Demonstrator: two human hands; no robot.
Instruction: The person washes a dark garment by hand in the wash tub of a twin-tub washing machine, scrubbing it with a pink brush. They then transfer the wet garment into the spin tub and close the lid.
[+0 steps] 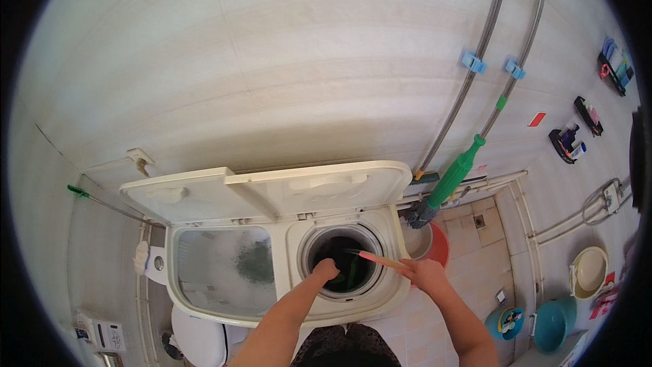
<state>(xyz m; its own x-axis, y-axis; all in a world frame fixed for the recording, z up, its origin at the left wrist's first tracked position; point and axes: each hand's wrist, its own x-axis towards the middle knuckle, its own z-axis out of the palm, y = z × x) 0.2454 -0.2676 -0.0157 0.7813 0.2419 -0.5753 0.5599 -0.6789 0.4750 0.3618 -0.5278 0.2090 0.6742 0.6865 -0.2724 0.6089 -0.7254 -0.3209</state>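
A twin-tub washing machine stands before me with both lids raised. My left hand reaches into the round spin tub, fingers curled at the dark and green fabric inside. Whether it grips that fabric is hidden. My right hand, outside the tub's right side, is closed on a narrow pink-and-yellow strip. The strip runs over the rim, and its dark end lies above the tub opening. In the wash tub on the left, sudsy water surrounds a darker patch.
A green-sleeved mop and a broom lean in wall clips right of the machine, above a red bucket. A toilet stands at lower left. Teal buckets and a cream basin are at right.
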